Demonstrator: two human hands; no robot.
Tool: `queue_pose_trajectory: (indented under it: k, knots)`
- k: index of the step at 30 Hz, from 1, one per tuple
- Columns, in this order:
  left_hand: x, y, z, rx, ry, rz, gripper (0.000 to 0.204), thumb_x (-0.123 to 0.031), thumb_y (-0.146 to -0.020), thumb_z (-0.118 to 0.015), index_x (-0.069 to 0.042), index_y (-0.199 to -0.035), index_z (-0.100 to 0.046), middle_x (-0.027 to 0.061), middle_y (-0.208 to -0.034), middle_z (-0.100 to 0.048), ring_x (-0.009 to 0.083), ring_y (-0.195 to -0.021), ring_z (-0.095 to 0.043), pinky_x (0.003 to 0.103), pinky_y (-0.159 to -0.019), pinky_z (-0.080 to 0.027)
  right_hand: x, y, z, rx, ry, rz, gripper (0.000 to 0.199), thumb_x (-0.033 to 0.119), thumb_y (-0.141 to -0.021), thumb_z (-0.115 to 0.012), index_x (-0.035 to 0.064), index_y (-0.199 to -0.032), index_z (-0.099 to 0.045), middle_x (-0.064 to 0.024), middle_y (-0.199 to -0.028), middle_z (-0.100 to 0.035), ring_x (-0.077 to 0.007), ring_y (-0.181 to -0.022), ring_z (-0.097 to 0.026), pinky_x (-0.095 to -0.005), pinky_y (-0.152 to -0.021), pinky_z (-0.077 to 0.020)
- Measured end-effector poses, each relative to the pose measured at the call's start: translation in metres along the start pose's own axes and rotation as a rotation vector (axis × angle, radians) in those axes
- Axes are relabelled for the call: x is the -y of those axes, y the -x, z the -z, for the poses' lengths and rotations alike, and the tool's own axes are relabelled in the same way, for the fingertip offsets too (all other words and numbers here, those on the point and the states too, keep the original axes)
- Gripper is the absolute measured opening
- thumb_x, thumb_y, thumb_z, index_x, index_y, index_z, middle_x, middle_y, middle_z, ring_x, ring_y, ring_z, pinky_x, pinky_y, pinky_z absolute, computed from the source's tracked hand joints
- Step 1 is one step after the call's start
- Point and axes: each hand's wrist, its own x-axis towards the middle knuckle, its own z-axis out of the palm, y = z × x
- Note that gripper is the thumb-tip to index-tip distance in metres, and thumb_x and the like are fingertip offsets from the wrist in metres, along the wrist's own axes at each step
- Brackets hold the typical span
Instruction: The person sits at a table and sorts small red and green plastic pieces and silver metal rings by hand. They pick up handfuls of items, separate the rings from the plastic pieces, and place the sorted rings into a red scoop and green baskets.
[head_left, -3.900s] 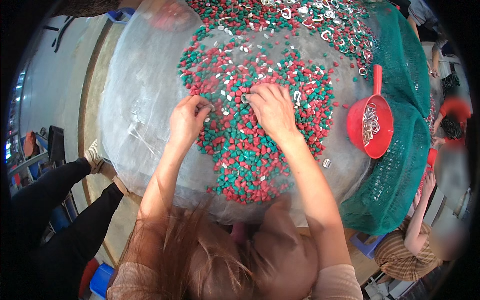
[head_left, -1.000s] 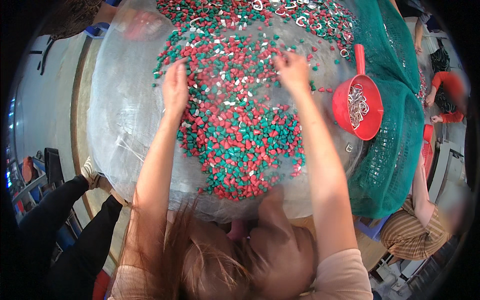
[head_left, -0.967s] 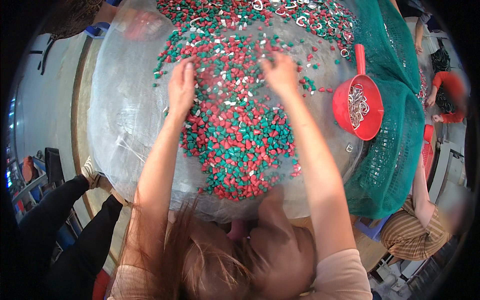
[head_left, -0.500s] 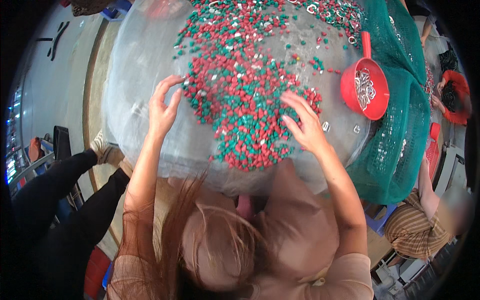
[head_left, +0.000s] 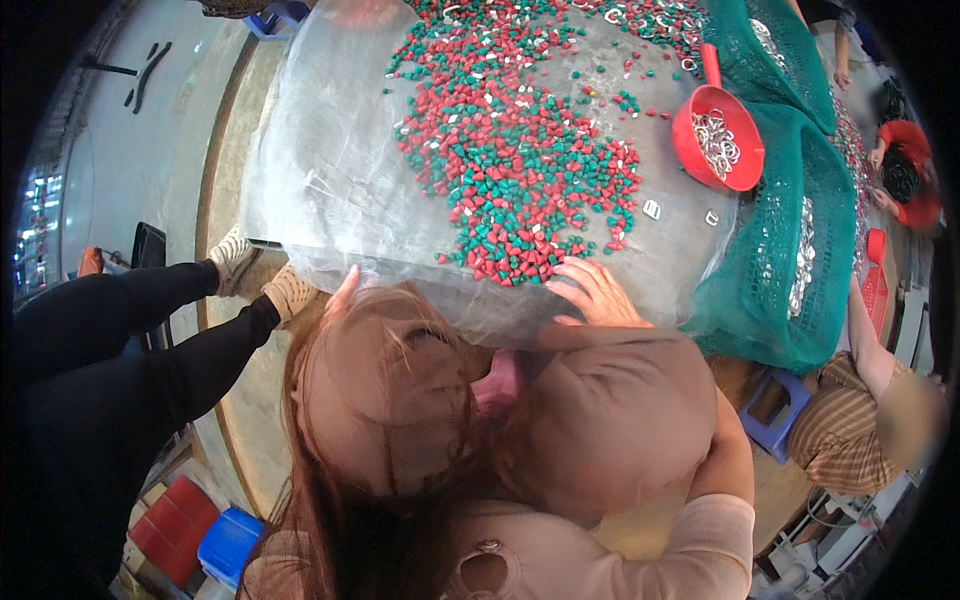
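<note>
A broad heap of small red and green cone-like pieces (head_left: 500,160) lies on a table covered with clear plastic sheeting (head_left: 330,130). Pale metal bits are mixed into it. At the heap's near edge, my right hand (head_left: 600,297) has its fingers stretched out and holds nothing that I can see. Only part of my left hand (head_left: 343,292) shows at the table's near edge, left of the heap; my knee and hair hide the rest. Two loose metal buckles lie right of the heap, among them a square one (head_left: 652,209).
A red plastic scoop (head_left: 688,150) with metal rings inside stands at the right. Beyond it, green mesh netting (head_left: 770,310) holds more metal pieces along the table's edge. A blue stool (head_left: 775,425) is below. People sit at the right; another person's legs (head_left: 130,300) are at the left.
Both hands have drawn back toward me, from the heap's sides to the table's near edge. My left hand has become mostly hidden. The view has shifted slightly.
</note>
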Motion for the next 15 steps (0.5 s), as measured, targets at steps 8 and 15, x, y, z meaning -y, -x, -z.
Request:
queue_pose_trajectory:
  k: [8, 15]
  knots:
    - [-0.052, 0.04, -0.139, -0.046, -0.232, -0.536, 0.037, -0.033, -0.094, -0.044, -0.004, -0.117, -0.049, 0.0145, -0.116, -0.06, 0.0294, -0.115, -0.053, 0.062, -0.1, -0.028, 0.002, 0.032, -0.026, -0.191, 0.322, -0.103, 0.065, 0.033, -0.074, -0.068, 0.0172, -0.133, -0.046, -0.0088, -0.135, -0.041, -0.028, -0.129, -0.037, -0.0451, -0.103, -0.0334]
    - [-0.14, 0.104, -0.199, 0.042, -0.206, -0.81, 0.031, -0.017, -0.097, -0.034, 0.004, -0.119, -0.042, 0.0218, -0.12, -0.056, 0.0301, -0.108, -0.059, 0.048, -0.087, -0.052, -0.012, 0.007, 0.094, -0.248, 0.007, -0.288, 0.062, 0.026, -0.079, -0.069, 0.01, -0.134, -0.044, -0.0152, -0.133, -0.041, -0.0294, -0.12, -0.046, -0.0389, -0.096, -0.0419]
